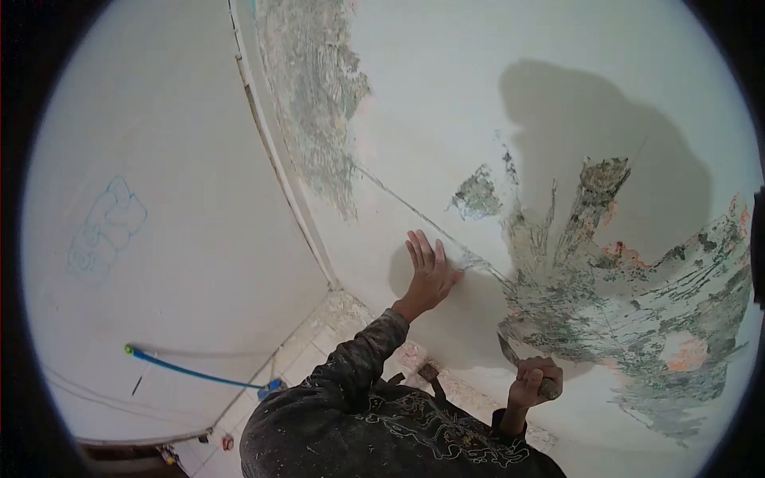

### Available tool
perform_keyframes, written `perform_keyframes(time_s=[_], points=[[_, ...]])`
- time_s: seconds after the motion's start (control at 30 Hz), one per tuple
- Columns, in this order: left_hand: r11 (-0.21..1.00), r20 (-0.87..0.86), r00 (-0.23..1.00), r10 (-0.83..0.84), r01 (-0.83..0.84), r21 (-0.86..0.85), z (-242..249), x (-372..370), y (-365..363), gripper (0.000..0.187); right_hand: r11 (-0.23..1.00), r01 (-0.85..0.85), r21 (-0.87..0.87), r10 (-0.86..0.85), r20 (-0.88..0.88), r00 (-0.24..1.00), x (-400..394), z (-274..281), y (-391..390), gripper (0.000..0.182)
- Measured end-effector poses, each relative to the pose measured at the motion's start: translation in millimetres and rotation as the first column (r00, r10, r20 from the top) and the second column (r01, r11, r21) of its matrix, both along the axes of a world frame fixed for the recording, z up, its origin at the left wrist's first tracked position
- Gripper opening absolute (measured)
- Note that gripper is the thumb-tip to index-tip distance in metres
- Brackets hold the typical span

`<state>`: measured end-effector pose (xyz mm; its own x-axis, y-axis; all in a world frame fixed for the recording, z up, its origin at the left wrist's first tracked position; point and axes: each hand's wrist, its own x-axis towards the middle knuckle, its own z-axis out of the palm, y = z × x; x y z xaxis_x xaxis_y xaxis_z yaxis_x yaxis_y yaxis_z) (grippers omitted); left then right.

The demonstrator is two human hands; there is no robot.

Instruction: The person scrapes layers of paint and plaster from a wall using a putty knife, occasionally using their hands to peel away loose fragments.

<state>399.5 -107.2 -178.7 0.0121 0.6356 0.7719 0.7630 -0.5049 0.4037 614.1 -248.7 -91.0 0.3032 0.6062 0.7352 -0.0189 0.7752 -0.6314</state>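
My left hand (428,271) lies against the white wall with its fingers stretched out, just below a long thin line scored in the surface. Lower and to the right, my right hand (535,382) is wrapped round the handle of a scraper (505,347). Its thin blade points up and left, its tip right at the edge of a large scraped patch (558,315). There the paint is gone and grey-green and orange spots show. A smaller bare patch (478,193) sits above, between the hands. Most of the scraper's handle is hidden in my fist.
A blue-handled broom (199,373) leans on the left wall, which bears a faint blue drawing (107,229). A cracked strip (267,131) runs down the corner. Pale crumbs litter the tiled floor (343,311) along the wall. Another scraped area (311,95) is higher up.
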Motion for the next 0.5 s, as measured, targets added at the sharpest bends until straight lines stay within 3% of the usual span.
perform_keyframes(time_s=[0.13, 0.23, 0.3, 0.33, 0.43, 0.47, 0.5], points=[[0.982, 0.075, 0.991, -0.108, 0.118, -0.147, -8, 21, -38, 0.062, 0.952, -0.201, 0.230, 0.171, 0.143, 0.975, 2, 35, 9, 0.022], [0.968, 0.209, 0.965, -0.157, 0.192, -0.161, -10, 24, -56, 0.049, 0.870, -0.240, 0.431, 0.147, 0.239, 0.960, -9, 83, 15, 0.025], [0.972, 0.243, 0.952, -0.187, 0.215, -0.096, -21, 17, -59, 0.040, 0.863, -0.286, 0.416, 0.204, 0.229, 0.952, -9, 118, 11, 0.026], [0.958, 0.418, 0.896, -0.153, 0.238, -0.160, -16, 17, -65, 0.031, 0.860, -0.305, 0.408, 0.229, 0.224, 0.947, -9, 131, 4, 0.027], [0.919, 0.769, 0.639, -0.018, 0.313, -0.239, -10, 12, -72, 0.030, 0.893, -0.329, 0.306, 0.244, 0.285, 0.927, -17, 154, -17, 0.025], [0.928, 0.798, 0.599, -0.063, 0.330, -0.175, -12, 8, -68, 0.030, 0.935, -0.303, -0.183, 0.353, 0.443, 0.824, -18, 145, -3, 0.023], [0.941, 0.822, 0.562, -0.092, 0.319, -0.112, -15, 2, -66, 0.031, 0.952, -0.148, -0.269, 0.275, 0.530, 0.802, -28, 125, 23, 0.024]])
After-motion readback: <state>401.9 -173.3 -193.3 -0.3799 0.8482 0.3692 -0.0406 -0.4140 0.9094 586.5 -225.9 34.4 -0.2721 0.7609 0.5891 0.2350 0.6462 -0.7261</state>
